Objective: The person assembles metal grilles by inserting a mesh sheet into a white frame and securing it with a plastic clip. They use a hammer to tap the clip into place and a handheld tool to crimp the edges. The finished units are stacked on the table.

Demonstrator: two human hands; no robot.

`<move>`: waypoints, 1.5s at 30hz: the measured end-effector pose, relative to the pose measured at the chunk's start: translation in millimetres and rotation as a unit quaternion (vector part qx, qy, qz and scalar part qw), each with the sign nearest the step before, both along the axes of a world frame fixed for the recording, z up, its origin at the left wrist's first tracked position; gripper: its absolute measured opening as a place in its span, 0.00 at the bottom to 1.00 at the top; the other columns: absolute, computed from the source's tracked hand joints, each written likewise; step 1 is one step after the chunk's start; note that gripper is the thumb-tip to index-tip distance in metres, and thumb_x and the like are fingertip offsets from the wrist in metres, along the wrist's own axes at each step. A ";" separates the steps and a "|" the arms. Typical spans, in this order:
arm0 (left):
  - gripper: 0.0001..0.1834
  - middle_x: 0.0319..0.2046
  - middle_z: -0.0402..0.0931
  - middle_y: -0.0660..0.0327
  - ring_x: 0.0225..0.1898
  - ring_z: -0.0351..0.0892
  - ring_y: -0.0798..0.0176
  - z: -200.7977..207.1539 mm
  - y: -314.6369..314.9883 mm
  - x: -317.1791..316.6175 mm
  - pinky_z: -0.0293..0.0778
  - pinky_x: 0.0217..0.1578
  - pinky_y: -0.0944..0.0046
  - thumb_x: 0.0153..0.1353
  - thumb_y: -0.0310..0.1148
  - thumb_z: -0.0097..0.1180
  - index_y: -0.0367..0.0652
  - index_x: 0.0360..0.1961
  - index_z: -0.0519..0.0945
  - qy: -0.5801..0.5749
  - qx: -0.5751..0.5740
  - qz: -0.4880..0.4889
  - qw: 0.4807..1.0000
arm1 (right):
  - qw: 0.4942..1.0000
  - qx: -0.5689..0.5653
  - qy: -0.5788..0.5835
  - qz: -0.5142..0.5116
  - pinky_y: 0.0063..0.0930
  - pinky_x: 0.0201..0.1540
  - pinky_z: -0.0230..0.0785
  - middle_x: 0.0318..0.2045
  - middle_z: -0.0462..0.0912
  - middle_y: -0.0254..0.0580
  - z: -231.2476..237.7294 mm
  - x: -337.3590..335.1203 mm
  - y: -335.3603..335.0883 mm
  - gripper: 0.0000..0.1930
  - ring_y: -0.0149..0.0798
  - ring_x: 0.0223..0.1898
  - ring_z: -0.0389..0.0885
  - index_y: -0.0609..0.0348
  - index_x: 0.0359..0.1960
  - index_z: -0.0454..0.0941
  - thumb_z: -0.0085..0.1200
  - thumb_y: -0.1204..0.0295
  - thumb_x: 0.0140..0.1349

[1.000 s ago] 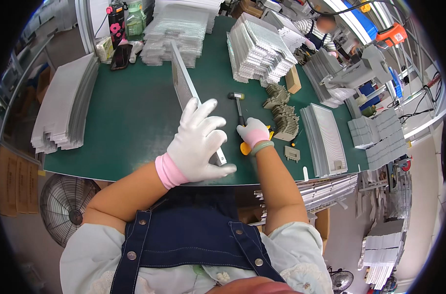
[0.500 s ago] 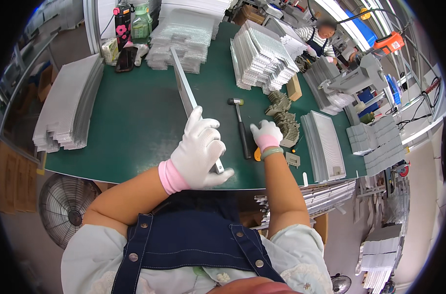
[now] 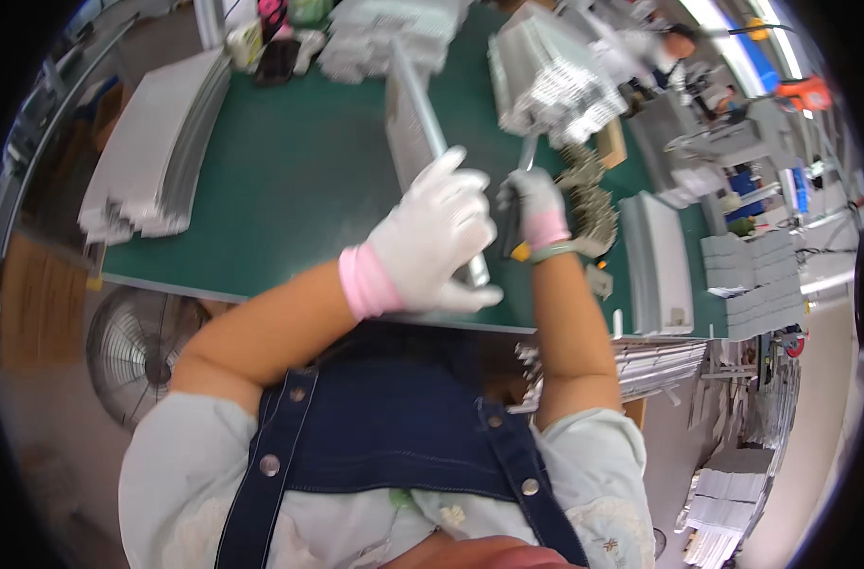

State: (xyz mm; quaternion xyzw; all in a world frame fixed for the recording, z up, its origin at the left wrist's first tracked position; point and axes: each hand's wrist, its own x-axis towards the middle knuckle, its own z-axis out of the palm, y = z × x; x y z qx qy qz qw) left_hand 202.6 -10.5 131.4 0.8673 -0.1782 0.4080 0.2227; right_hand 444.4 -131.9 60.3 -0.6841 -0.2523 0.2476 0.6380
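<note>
My left hand [image 3: 437,232], in a white glove with a pink cuff, grips a long thin panel [image 3: 405,128] with a silver metal edge. The panel stands on edge over the table, tilted away from me. My right hand [image 3: 536,204], gloved the same way, is closed around the dark handle of a small hammer [image 3: 530,154]. Its metal shaft shows beyond my fingers; motion blurs it and the head is unclear. Just right of that hand lie olive-grey notched plastic parts [image 3: 593,218] in a row. A small yellow thing [image 3: 520,251] sits by my right wrist.
The green tabletop [image 3: 271,180] carries a stack of grey panels [image 3: 152,152] at left and another stack [image 3: 661,266] at right. Bubble-wrapped bundles [image 3: 555,81] stand at the back, near a wooden block [image 3: 610,142]. A co-worker [image 3: 674,57] is at the far right.
My right hand has moved from the plastic parts to the hammer and closed on its handle. The view has shifted; my left hand still holds the panel.
</note>
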 end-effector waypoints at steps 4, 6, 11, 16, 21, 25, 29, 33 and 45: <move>0.27 0.33 0.73 0.56 0.50 0.73 0.44 -3.7 -2.8 -3.9 0.59 0.63 0.34 0.36 0.49 0.73 0.44 0.28 0.73 -0.025 0.003 0.004 1.000 | 0.999 0.047 -0.015 0.005 0.24 0.33 0.74 0.33 0.81 0.43 55.9 -70.8 -49.9 0.10 0.30 0.28 0.79 0.64 0.48 0.70 0.49 0.74 0.68; 0.25 0.30 0.72 0.57 0.46 0.74 0.46 -3.2 -4.7 -5.4 0.60 0.62 0.35 0.37 0.48 0.72 0.44 0.27 0.73 -0.020 0.008 0.002 1.000 | 0.992 -0.037 -0.117 -0.007 0.21 0.32 0.74 0.32 0.81 0.40 80.1 -92.9 -78.9 0.13 0.26 0.27 0.78 0.65 0.52 0.71 0.49 0.72 0.69; 0.23 0.29 0.71 0.57 0.41 0.74 0.47 -6.3 -0.2 -1.5 0.60 0.63 0.35 0.39 0.46 0.71 0.42 0.27 0.73 -0.036 0.031 -0.006 0.999 | 0.906 -0.171 -0.387 0.021 0.24 0.32 0.73 0.26 0.80 0.38 121.0 -130.5 -122.5 0.13 0.26 0.27 0.79 0.63 0.51 0.78 0.55 0.74 0.65; 0.24 0.28 0.70 0.56 0.40 0.74 0.47 -8.6 -1.2 -0.1 0.59 0.63 0.35 0.39 0.46 0.71 0.41 0.26 0.73 -0.040 0.021 -0.009 0.999 | 0.763 -0.240 -0.593 0.092 0.32 0.32 0.72 0.25 0.79 0.45 151.7 -145.8 -133.3 0.16 0.42 0.26 0.80 0.60 0.50 0.79 0.60 0.77 0.58; 0.24 0.27 0.69 0.56 0.38 0.73 0.49 -10.4 -2.2 1.5 0.58 0.64 0.35 0.41 0.48 0.69 0.39 0.26 0.74 -0.045 0.023 -0.006 0.999 | 0.777 -0.256 -0.556 0.148 0.31 0.32 0.71 0.27 0.79 0.46 172.4 -145.7 -137.3 0.21 0.45 0.26 0.79 0.58 0.53 0.79 0.60 0.80 0.55; 0.24 0.26 0.69 0.56 0.37 0.73 0.51 -8.9 -3.8 -1.0 0.59 0.65 0.40 0.44 0.50 0.66 0.39 0.25 0.76 -0.028 0.042 0.014 0.999 | 0.886 -0.103 -0.452 0.028 0.18 0.32 0.69 0.29 0.79 0.34 200.7 -162.8 -147.0 0.19 0.24 0.26 0.73 0.64 0.55 0.77 0.53 0.82 0.62; 0.24 0.25 0.69 0.56 0.35 0.73 0.51 -9.3 -5.5 -2.4 0.59 0.65 0.39 0.43 0.51 0.67 0.39 0.24 0.76 -0.022 0.027 0.016 0.999 | 0.703 -0.220 -0.663 0.132 0.29 0.26 0.67 0.24 0.76 0.39 181.5 -156.0 -137.7 0.21 0.34 0.21 0.73 0.61 0.57 0.76 0.57 0.79 0.60; 0.24 0.24 0.69 0.57 0.34 0.72 0.51 -10.0 -4.1 -3.6 0.59 0.64 0.39 0.41 0.51 0.68 0.40 0.24 0.76 -0.025 0.023 0.014 0.999 | 0.749 -0.189 -0.622 0.125 0.30 0.29 0.70 0.22 0.74 0.44 191.3 -155.0 -130.8 0.23 0.44 0.20 0.72 0.61 0.57 0.76 0.56 0.82 0.56; 0.25 0.27 0.70 0.57 0.38 0.73 0.49 -20.1 0.3 -14.9 0.60 0.62 0.34 0.39 0.49 0.71 0.42 0.26 0.73 -0.059 -0.008 0.014 0.998 | 0.736 -0.227 -0.613 0.179 0.27 0.29 0.68 0.26 0.79 0.39 147.3 -147.8 -116.4 0.23 0.34 0.23 0.74 0.64 0.58 0.75 0.57 0.80 0.58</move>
